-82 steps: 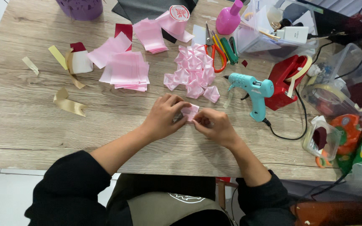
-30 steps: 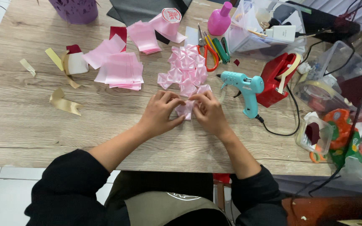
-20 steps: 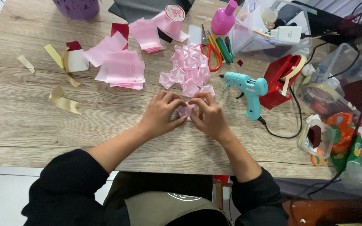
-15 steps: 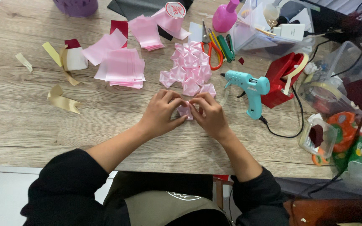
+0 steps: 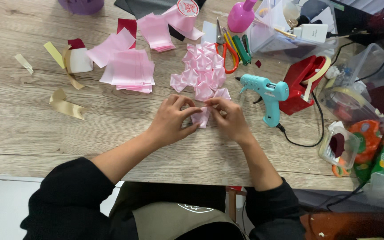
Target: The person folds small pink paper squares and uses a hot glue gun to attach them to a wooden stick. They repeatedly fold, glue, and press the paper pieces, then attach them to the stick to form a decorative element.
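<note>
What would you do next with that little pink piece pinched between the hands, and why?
Probably set the pink ribbon piece, once folded, onto the pile of folded pink pieces just behind. Both the left hand and right hand pinch it, and the pile's pieces look alike.

One head-worn camera looks steeply down, close, onto the wooden table (image 5: pixel 32 133).

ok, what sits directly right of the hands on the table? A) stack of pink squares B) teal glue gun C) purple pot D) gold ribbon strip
B: the teal glue gun lies just right of the right hand, its cord trailing off toward the table edge, while both that hand and the left hand pinch a small folded pink ribbon piece.
</note>
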